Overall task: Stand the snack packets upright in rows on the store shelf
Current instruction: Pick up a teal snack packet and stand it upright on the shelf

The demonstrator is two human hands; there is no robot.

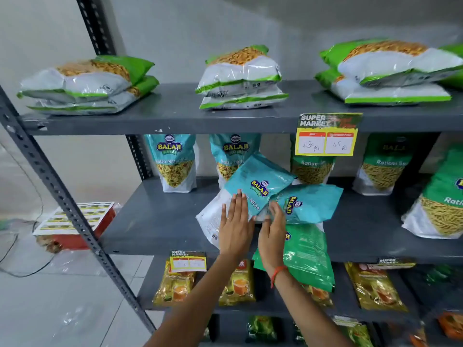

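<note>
Left hand [235, 222] lay flat, fingers extended, on tilted teal foil snack packet [258, 184]; right hand [271, 229] open beside it, equally near; packet's long axis leaned up-right.

Price tag [327, 144]: handwritten figures blurred.
White packet [210, 216]: partly hidden under left hand [235, 221].
Green packet [443, 196]: cut off by right edge.

Glossy plastic packets [260, 182], matt metal shelf [155, 216]

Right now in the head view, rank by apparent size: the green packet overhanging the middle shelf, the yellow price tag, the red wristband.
1. Green packet
2. Yellow price tag
3. Red wristband

Packet sits nearer the camera, so this is apparent size only.
</note>
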